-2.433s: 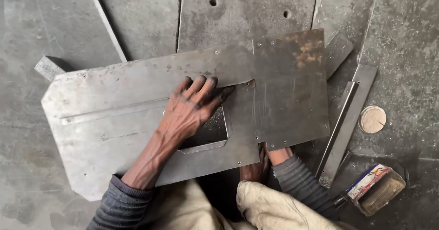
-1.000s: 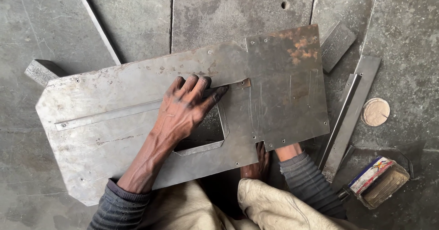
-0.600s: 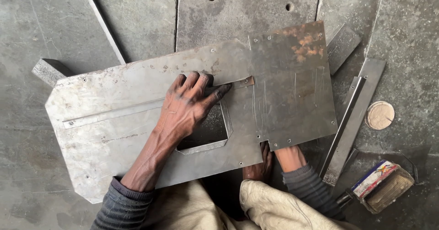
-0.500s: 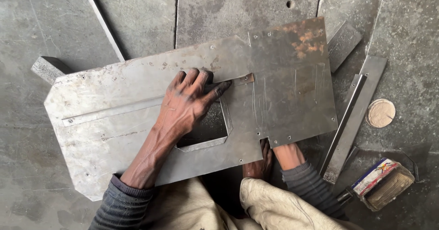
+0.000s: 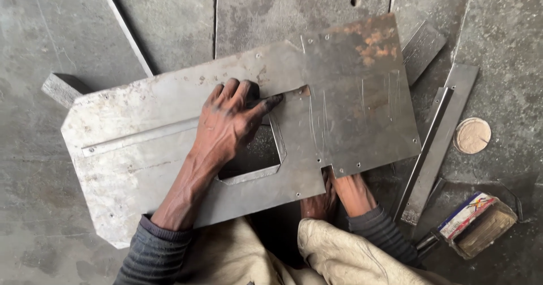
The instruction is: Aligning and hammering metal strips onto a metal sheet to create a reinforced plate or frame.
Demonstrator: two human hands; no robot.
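Observation:
A large grey steel plate (image 5: pixel 141 149) with clipped corners and a cut-out window (image 5: pixel 254 155) lies on the floor in front of me. My left hand (image 5: pixel 226 123) presses flat on it at the window's upper edge, thumb stretched right toward a smaller rust-spotted plate (image 5: pixel 362 104). That plate overlaps the big plate's right end. My right hand (image 5: pixel 350 191) reaches under the rusty plate's lower edge and holds it. Its fingers are hidden; only the back of the hand and the wrist show.
Two flat steel bars (image 5: pixel 435 143) lie to the right, with a round tan disc (image 5: pixel 472 135) and a small open box (image 5: pixel 478 225) beyond them. A metal block (image 5: pixel 59 87) sits at the left and a thin strip (image 5: pixel 124 27) runs up behind. A short flat piece (image 5: pixel 421 47) lies top right.
The rusty plate has shifted a little up and to the right over the big plate, turning slightly. My left hand has stayed pressed at the window's edge.

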